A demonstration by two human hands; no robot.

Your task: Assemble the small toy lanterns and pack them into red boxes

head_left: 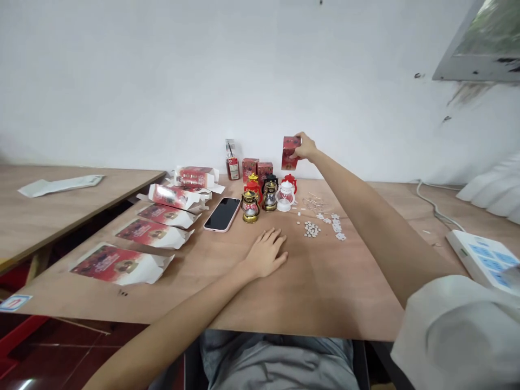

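Observation:
My right hand [307,148] grips a closed red printed box [290,154] by its right side, raised above the back of the table. Two similar red boxes, the left one [249,169] and the right one [265,169], stand against the wall. Palm down on the wood lies my left hand [266,253], fingers spread and holding nothing. Several small toy lanterns stand beyond it, among them a bronze one [251,208], a white one [285,196] and a red one [290,181] just below the raised box.
Flattened and half-folded red boxes [109,262] line the table's left side. A phone [222,214] lies beside the lanterns. To the right are round white pieces [312,229], white plastic bits [336,225] and thin wires [314,202]. A bottle [233,167] stands near the wall.

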